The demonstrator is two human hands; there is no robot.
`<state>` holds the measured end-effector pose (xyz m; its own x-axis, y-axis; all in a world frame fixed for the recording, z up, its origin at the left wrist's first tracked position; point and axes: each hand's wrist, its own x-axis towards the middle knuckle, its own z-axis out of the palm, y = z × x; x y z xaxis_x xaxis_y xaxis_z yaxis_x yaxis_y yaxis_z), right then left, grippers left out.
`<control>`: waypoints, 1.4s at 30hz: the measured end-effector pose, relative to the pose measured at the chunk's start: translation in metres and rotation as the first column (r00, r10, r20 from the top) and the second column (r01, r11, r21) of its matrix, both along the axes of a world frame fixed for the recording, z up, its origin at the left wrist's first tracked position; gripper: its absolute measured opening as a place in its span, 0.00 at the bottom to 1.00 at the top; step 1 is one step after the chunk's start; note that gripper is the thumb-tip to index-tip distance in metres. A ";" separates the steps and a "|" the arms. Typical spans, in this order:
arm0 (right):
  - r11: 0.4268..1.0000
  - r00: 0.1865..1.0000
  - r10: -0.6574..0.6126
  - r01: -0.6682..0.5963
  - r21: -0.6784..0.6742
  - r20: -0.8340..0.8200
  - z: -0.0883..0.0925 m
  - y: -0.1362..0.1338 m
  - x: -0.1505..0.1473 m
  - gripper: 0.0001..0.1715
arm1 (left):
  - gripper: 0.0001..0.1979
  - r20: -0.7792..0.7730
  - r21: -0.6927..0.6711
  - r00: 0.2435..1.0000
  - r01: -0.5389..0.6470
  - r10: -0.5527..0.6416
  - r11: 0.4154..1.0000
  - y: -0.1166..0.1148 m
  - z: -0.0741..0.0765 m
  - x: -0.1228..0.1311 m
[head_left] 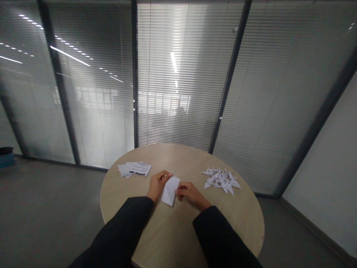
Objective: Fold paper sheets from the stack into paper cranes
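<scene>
A folded piece of white paper (170,190) is held between my two hands, just above or on the round table. My left hand (158,185) grips its upper left edge, thumb and fingers pinched near the top corner. On the right edge, my right hand (190,193) pinches the paper with curled fingers. A crease runs across the paper's face. To the right lies a pile of white folded paper cranes (221,179). Several flat sheets of paper (135,169), the top one printed, lie overlapping to the left.
The round wooden table (178,156) has a curved far edge close to the glass partition with blinds (181,123). A white wall (331,167) stands at the right. On the floor at far left is a blue container with a dark top (6,158).
</scene>
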<state>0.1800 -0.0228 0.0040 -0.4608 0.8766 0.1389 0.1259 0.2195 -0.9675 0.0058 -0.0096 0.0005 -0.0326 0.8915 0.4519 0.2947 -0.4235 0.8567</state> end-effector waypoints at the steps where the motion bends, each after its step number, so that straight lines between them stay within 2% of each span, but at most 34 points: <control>1: 1.000 1.000 -0.006 0.006 0.000 -0.001 0.001 0.000 0.000 0.15 | 0.21 0.017 -0.003 1.000 0.004 -0.004 1.000 0.000 0.000 0.000; 5: 1.000 1.000 -0.030 0.030 -0.007 -0.001 0.000 0.001 0.001 0.14 | 0.20 0.036 0.006 0.999 0.032 -0.032 0.999 0.000 0.003 0.000; 9: 0.995 0.994 -0.099 0.099 0.011 -0.037 -0.004 0.005 0.001 0.14 | 0.19 -0.026 0.031 0.997 0.073 -0.072 0.997 -0.002 0.005 0.001; 16: 0.974 0.975 -0.214 0.218 0.070 -0.054 -0.005 0.010 0.004 0.13 | 0.17 -0.081 0.047 0.991 0.109 -0.105 0.993 0.002 0.000 0.000; 25: 0.970 0.971 -0.225 0.232 0.074 -0.086 -0.007 0.010 0.004 0.13 | 0.17 -0.043 -0.042 0.997 0.061 -0.063 0.997 0.006 -0.001 -0.001; 32: 0.958 0.963 -0.262 0.268 0.104 -0.070 -0.005 0.009 0.003 0.12 | 0.17 -0.066 -0.028 0.996 0.065 -0.067 0.997 0.004 0.000 0.000; 42: 0.957 0.965 -0.250 0.259 0.127 -0.082 -0.003 0.009 0.002 0.13 | 0.15 -0.133 0.006 0.986 0.100 -0.098 0.995 0.002 0.000 0.002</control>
